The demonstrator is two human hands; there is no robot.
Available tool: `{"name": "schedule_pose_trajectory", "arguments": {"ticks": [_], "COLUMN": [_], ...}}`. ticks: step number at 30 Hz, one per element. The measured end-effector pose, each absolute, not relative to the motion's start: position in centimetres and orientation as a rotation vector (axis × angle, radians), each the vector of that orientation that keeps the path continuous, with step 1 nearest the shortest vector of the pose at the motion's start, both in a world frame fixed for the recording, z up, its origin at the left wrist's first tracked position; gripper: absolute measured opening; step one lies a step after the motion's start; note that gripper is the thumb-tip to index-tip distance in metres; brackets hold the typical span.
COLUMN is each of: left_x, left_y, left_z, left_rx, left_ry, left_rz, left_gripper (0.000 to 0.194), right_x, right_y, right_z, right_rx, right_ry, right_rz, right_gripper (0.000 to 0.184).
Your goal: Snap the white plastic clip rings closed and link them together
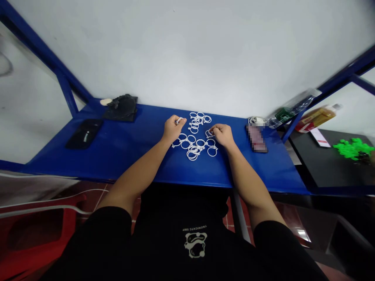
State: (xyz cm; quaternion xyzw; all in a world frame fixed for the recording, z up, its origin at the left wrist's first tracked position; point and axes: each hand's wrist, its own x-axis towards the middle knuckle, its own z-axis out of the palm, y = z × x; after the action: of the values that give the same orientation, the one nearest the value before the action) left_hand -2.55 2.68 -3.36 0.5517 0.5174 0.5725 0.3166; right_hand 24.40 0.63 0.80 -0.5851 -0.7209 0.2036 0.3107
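- The left hand pinches a small white ring between thumb and fingers, on the side facing the right hand.
- The right hand has its fingertips closed on the rim of a second ring, towards the left hand; whether that ring is off the bench, I can't tell.
- Between the hands, slightly farther from the body, lies the upper cluster; its outermost ring on the right is nearer the right hand.
- The lower cluster sits on the body side of both hands, its ends near each. Rings overlap there, crowding one another; being round, they show no long axis.
- Well out left of the left hand: a dark flat object. Beyond the right hand: a coiled cable and a bottle.
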Motion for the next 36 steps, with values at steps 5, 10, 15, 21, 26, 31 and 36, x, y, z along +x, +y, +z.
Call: {"name": "schedule_pose_trajectory", "arguments": {"ticks": [5,10,15,21,26,31,36], "left_x": [-2.8,-2.9,-2.8,-2.7,-2.5,-2.6,-2.9], "left_y": [3.7,4.2,3.8,3.8,4.1,4.3,4.4], "left_z": [-3.8,-4.1,-4.0,-4.2,-4.1,-4.2,-4.4], "left_rx": [1.294,1.241,1.311,1.272,1.213,1.152,1.173], "left_ry": [1.373,1.342,1.283,1.252,1.259,1.236,1.226], "left_rz": [1.532,1.573,1.558,1.510,1.519,1.507,1.547], "left_gripper": [0.016,0.020,0.021,0.028,0.024,0.033,0.040], "right_x": [24.6,24.3,24.0,24.7,24.3,23.6,24.3], "right_y": [0.9,0.3,0.2,1.5,3.0,2.7,1.8], "right_z": [0.3,0.3,0.1,-1.0,-1.2,-0.6,-0.5], "right_rx": [-1.474,-1.404,-1.295,-1.517,-1.551,-1.686,-1.699], "right_ry": [-1.821,-1.870,-2.103,-2.004,-2.197,-2.222,-2.138], "right_rz": [0.525,0.536,0.502,0.389,0.424,0.414,0.392], "right_gripper": [0.035,0.053,0.040,0.051,0.055,0.055,0.058]}}
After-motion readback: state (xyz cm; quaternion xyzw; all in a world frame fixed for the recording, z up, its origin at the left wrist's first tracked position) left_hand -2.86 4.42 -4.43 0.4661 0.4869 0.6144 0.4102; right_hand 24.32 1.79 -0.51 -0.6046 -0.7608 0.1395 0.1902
